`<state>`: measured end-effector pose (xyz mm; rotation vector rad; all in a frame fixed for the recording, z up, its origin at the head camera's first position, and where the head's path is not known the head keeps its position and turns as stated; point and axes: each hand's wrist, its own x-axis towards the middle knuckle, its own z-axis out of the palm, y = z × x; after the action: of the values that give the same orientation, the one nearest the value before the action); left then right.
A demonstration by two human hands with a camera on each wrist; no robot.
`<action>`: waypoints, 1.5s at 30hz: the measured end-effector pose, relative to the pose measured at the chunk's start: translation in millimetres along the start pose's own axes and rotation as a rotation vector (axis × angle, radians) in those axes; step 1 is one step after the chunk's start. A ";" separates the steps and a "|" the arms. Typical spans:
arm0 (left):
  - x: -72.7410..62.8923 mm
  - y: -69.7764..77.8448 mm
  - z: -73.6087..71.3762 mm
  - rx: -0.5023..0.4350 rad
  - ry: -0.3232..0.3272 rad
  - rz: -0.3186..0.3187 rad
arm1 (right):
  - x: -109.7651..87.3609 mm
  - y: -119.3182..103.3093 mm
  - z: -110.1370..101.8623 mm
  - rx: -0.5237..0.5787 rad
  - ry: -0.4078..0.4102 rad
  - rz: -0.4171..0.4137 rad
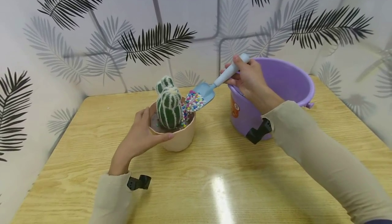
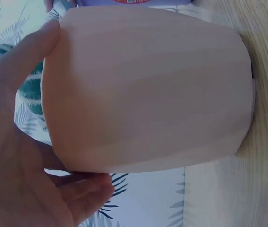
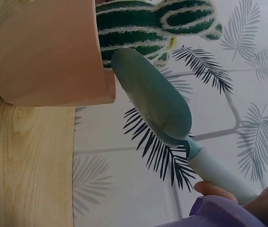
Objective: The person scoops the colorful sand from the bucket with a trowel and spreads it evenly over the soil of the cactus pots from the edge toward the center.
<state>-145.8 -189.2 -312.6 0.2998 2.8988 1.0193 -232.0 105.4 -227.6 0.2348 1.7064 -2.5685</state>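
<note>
My left hand (image 1: 139,133) grips the rim of a pale peach flowerpot (image 1: 179,140), thumb along the near side and fingers round the left. In the pot stands a green cactus (image 1: 169,110) with white fuzzy ribs. Small multicoloured pebbles (image 1: 185,115) lie in the pot at its right. My right hand (image 1: 249,77) holds a light blue trowel (image 1: 228,73) by its handle, the blade tilted down to the left over the pot's rim. More colourful pebbles (image 1: 195,100) sit on the blade. In the right wrist view the trowel's underside (image 3: 155,94) shows close beside the cactus.
A purple bucket (image 1: 284,77) stands right of the pot, under my right forearm, with an orange sticker (image 1: 234,108) on its side. Both stand on a light wooden table (image 1: 171,190). A wall with leaf-patterned covering (image 1: 190,13) rises behind it.
</note>
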 end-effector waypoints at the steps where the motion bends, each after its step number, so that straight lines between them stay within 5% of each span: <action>1: -0.4 2.1 0.4 0.007 0.006 -0.007 | 0.2 0.3 0.1 -0.008 -0.003 -0.007; 9: -5.8 17.2 2.8 0.039 0.044 -0.023 | -0.5 2.8 2.4 -0.044 -0.023 -0.037; 19: -3.9 8.0 -2.5 0.032 0.007 0.026 | -1.5 0.3 6.7 -0.047 -0.030 -0.060; 45: -8.0 13.4 -2.9 0.049 0.008 0.009 | -5.8 -7.1 17.5 -0.140 -0.073 -0.198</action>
<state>-136.1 -182.4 -302.1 0.3126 2.9355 0.9546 -228.9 91.9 -213.6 -0.0353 1.9630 -2.5355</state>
